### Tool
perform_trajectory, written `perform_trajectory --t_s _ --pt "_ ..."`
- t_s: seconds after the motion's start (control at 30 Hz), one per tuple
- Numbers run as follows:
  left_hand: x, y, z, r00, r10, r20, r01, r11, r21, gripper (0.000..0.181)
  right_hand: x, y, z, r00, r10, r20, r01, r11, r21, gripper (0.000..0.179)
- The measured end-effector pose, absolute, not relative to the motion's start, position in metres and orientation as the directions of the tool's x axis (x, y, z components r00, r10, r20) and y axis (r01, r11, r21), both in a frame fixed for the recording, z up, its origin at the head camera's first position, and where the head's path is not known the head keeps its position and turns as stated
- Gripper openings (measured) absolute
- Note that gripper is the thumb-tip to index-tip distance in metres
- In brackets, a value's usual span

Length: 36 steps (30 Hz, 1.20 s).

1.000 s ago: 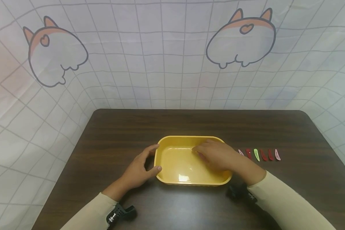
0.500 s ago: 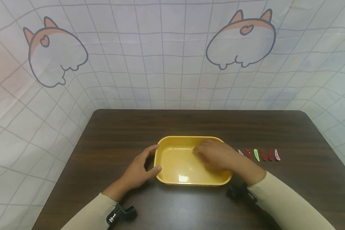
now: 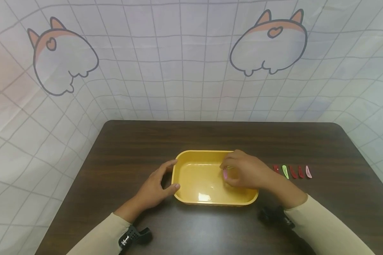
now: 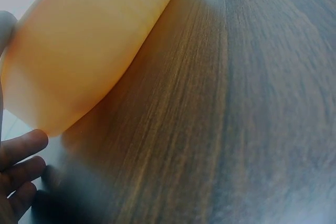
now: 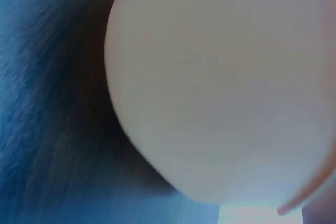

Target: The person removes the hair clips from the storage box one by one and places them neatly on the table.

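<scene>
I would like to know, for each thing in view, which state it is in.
Yellow tray: upright on the table, uncovered.
Left hand: fingers spread, touching the tray's left end.
Right hand: pinching a pink clip.
Pink clip: held; snapped or open, cannot tell.
Row of clips: lying on the table; snapped or open, too small to tell.

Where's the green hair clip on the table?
In the head view, the green hair clip lies right of the yellow tray, in a row, between two red clips.
</scene>
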State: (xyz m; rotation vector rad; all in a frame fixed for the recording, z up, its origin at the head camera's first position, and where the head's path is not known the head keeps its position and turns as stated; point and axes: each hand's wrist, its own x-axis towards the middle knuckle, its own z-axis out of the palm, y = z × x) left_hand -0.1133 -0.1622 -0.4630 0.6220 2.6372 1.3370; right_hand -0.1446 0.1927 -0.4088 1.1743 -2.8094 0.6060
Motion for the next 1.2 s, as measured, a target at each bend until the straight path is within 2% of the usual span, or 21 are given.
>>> perform_trajectory --t_s 0.27,0.53,0.77,1.2 --pt "-0.114 -0.162 -0.463 -0.908 0.412 0.075 0.308 0.535 0.786 0.075 -0.140 0.213 -0.407 -0.713 -0.661 0.233 -0.693 0.612 -0.382 0.035" --pt "-0.114 -0.162 -0.463 -0.908 0.411 0.079 0.313 0.543 0.779 0.075 -0.137 0.228 -0.406 -0.705 -0.641 0.303 -0.707 0.596 -0.381 0.040" --pt "-0.114 -0.162 -0.463 -0.911 0.405 0.072 0.305 0.549 0.778 0.075 -0.131 0.245 -0.402 -0.739 -0.612 0.281 -0.670 0.629 -0.394 0.044" --pt "-0.114 -0.162 -0.462 -0.911 0.406 0.067 0.302 0.548 0.780 0.076 -0.123 0.273 -0.397 -0.761 -0.582 0.287 -0.648 0.665 -0.370 0.045"
